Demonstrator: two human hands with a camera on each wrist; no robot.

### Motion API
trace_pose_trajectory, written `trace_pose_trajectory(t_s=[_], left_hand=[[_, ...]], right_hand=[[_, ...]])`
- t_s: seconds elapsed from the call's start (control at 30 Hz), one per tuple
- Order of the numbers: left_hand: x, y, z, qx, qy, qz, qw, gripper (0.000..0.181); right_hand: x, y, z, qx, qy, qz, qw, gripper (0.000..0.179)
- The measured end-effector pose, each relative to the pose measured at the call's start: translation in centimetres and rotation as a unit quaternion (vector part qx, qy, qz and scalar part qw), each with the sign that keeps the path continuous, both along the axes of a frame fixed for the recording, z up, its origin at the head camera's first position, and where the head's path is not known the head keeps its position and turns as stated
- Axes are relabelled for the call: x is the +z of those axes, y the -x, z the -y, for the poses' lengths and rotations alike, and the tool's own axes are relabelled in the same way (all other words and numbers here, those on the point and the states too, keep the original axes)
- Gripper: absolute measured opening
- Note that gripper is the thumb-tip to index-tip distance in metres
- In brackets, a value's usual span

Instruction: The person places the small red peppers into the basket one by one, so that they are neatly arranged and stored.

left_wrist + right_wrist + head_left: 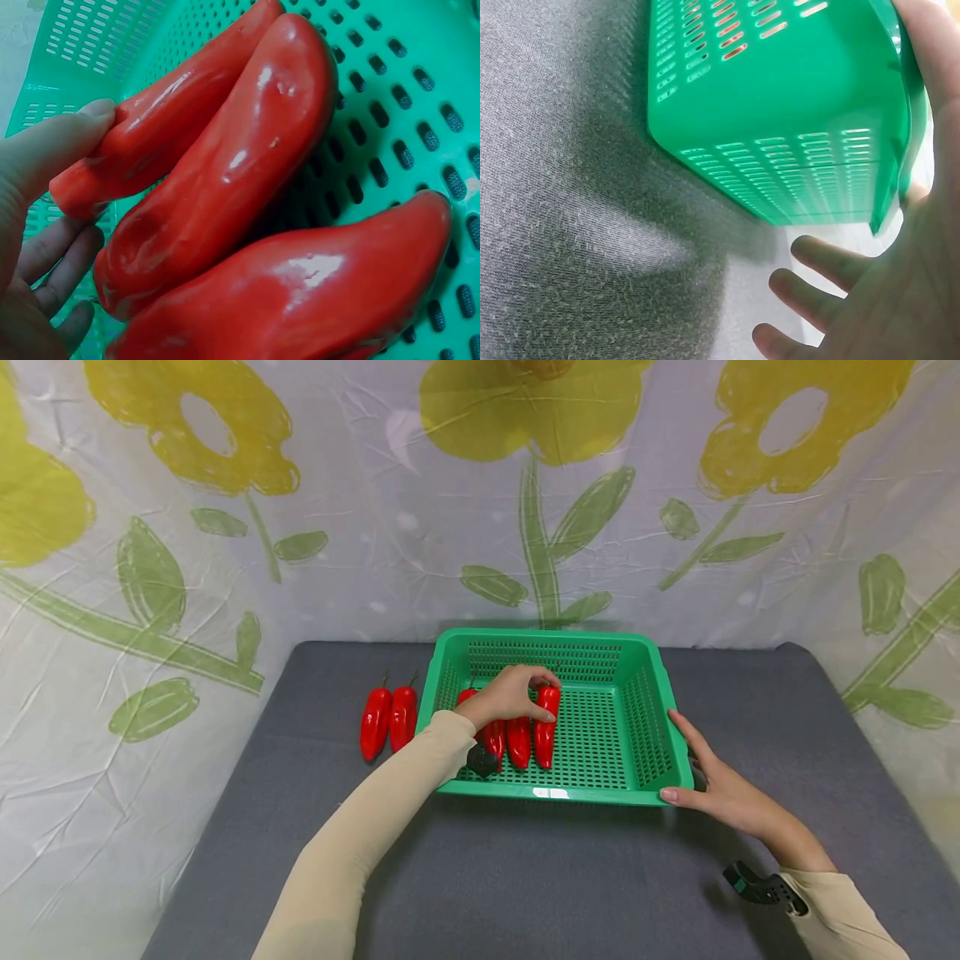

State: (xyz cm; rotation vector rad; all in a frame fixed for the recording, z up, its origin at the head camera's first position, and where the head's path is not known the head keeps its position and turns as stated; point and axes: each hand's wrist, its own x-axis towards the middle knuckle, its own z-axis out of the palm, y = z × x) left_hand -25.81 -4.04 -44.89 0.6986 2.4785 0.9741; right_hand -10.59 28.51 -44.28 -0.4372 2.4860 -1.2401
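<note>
A red chili pepper (546, 739) stands rightmost in the row inside the green plastic basket (630, 795). My left hand (517, 693) reaches over the basket and pinches this pepper near its stem end. In the left wrist view, the thumb lies on the held pepper (176, 112), with two more peppers close by. Left of it in the basket lie other red peppers (517, 745), partly hidden by the hand and wrist. My right hand (723, 789) touches the basket's near right corner, thumb and index finger on its rim, the other fingers spread below the rim.
Two red peppers (389, 718) lie side by side on the dark grey tabletop (510, 885), just left of the basket. A flower-printed cloth (360, 543) hangs behind the table and along both sides.
</note>
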Motion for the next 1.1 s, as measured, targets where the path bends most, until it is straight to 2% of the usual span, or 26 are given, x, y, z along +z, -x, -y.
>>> trace_pose_trajectory(t_s=[0.57,1.1], left_hand=[[-0.72,0.43,0.29,-0.009,0.044,-0.020,0.9988,0.055],[-0.35,0.19,0.45,-0.016,0.078,-0.009,0.9968,0.053]], right_hand=[[-0.14,0.04,-0.02,0.002,0.006,-0.001,1.0000,0.108],[-0.11,0.04,-0.07,-0.001,0.001,0.001,1.0000,0.108]])
